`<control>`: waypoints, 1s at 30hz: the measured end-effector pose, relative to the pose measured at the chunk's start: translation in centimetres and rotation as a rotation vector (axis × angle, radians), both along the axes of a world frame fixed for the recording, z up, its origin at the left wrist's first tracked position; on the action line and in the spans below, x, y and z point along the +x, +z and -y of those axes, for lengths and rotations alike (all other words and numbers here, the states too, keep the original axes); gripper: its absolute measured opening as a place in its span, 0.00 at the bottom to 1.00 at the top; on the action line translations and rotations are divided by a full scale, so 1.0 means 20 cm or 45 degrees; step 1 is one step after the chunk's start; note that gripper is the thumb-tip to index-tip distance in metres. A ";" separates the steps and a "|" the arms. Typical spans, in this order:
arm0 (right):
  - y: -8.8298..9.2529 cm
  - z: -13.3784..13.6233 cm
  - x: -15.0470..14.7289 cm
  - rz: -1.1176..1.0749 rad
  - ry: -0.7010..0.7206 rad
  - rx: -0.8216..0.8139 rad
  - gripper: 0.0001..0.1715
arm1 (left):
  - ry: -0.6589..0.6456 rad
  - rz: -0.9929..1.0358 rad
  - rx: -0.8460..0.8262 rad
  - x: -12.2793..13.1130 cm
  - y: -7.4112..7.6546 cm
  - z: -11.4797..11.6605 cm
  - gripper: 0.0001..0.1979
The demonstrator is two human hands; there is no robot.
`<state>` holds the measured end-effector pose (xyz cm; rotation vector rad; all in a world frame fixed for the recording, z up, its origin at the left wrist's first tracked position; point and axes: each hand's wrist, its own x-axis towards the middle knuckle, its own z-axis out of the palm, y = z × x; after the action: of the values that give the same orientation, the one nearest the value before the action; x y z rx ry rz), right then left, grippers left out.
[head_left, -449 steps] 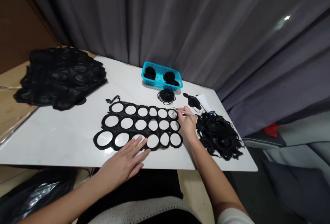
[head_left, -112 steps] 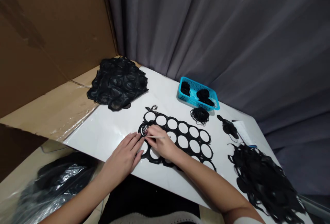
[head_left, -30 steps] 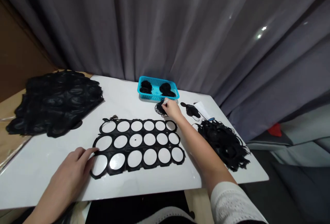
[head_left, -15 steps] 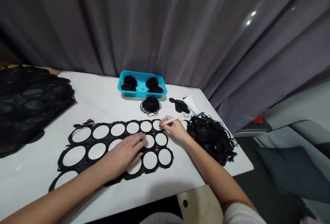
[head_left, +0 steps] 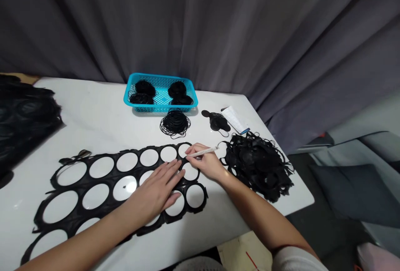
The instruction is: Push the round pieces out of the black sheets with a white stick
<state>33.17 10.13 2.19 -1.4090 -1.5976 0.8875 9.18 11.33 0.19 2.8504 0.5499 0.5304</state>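
One risk: my splayed left fingers slip, shifting the black perforated sheet under the white stylus my right fingers pinch.

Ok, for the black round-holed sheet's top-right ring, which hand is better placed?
Right, probably: the right hand already sits at the top-right ring and holds a thin white stick. The left hand lies flat on the black round-holed sheet, pressing on it, further from that ring.

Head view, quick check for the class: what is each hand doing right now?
Left hand: open, flat on the black sheet.
Right hand: closed, holding a white pen.
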 end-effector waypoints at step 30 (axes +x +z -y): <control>0.04 0.05 -0.04 0.440 0.209 0.156 0.03 | 0.003 -0.025 0.005 0.01 0.01 0.00 0.25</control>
<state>32.43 9.17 2.95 -1.4145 -2.0151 0.6479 9.30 11.25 0.35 2.8618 0.5559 0.5047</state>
